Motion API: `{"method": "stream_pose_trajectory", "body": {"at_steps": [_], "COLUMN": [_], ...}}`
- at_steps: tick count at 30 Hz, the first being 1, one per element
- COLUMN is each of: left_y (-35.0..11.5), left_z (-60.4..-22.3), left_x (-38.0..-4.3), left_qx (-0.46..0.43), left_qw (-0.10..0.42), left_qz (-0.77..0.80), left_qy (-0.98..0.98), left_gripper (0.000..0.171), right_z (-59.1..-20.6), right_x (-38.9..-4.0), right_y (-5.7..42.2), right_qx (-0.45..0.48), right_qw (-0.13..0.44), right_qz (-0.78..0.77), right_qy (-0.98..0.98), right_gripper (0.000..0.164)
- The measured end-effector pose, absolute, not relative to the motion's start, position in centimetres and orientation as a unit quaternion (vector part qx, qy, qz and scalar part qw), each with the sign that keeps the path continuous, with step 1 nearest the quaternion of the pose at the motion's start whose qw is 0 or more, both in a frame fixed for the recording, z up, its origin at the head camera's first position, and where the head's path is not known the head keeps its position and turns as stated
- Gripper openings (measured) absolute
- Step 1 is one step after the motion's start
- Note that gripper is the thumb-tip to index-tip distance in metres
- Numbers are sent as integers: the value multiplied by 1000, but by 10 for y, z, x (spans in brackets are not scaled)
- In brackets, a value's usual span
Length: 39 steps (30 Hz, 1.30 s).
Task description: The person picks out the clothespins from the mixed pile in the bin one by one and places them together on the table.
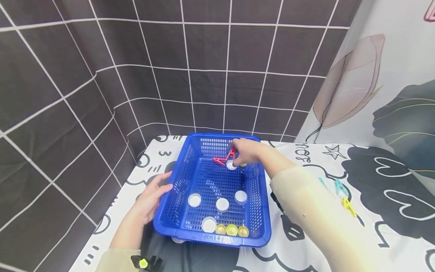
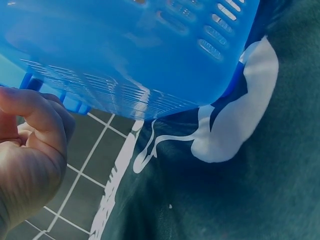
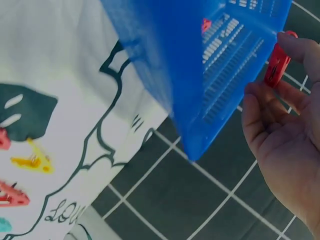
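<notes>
A blue plastic basket (image 1: 217,238) with perforated sides stands in the middle of the table. My left hand (image 1: 151,198) grips its left rim; curled fingers show there in the left wrist view. Over the basket's far right corner, my right hand (image 1: 247,151) pinches a red clothespin (image 3: 278,62) between thumb and fingers. A second red clothespin (image 1: 219,161) lies on the basket floor just left of that hand. Beneath the right fingers sits a round white cap (image 1: 231,165), with a yellow round piece (image 1: 243,165) partly hidden beside it.
More white caps (image 1: 222,204) lie spread over the basket's near half. Three yellow round pieces (image 1: 232,230) line its front wall. On the patterned cloth to the right are a teal clothespin (image 1: 341,187) and a yellow clothespin (image 1: 349,207). A dark tiled-pattern backdrop (image 1: 207,87) rises behind.
</notes>
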<state>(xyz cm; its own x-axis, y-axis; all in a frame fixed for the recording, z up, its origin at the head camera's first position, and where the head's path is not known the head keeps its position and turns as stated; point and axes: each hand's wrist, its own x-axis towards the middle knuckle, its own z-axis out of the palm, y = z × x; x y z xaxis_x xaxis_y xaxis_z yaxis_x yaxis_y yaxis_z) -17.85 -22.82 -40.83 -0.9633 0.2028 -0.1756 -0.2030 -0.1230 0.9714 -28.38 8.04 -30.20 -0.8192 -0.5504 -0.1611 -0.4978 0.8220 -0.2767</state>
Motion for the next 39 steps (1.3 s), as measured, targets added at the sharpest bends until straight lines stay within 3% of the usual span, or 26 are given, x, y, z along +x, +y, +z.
{"method": "stream_pose_trajectory", "body": {"at_steps": [16,32,39], "left_y": [-230,-228,-228], "left_z": [-408,-408,-409], "left_x": [-178,-178,-178], "left_qx": [3,0,-1], "left_qw": [137,133,133], "left_qz": [753,751,750], "left_qy": [644,646,648], "left_gripper": [56,56,55], "right_z": [-301,-308,-313], "right_x": [-283,-278,-272], "right_y": [120,189,210], "right_qx": [-265,-222,-212], "right_qw": [116,112,144], "right_qz": [-144,-164,-173], "right_qy": [946,955,951], "right_gripper": [61,60,63]}}
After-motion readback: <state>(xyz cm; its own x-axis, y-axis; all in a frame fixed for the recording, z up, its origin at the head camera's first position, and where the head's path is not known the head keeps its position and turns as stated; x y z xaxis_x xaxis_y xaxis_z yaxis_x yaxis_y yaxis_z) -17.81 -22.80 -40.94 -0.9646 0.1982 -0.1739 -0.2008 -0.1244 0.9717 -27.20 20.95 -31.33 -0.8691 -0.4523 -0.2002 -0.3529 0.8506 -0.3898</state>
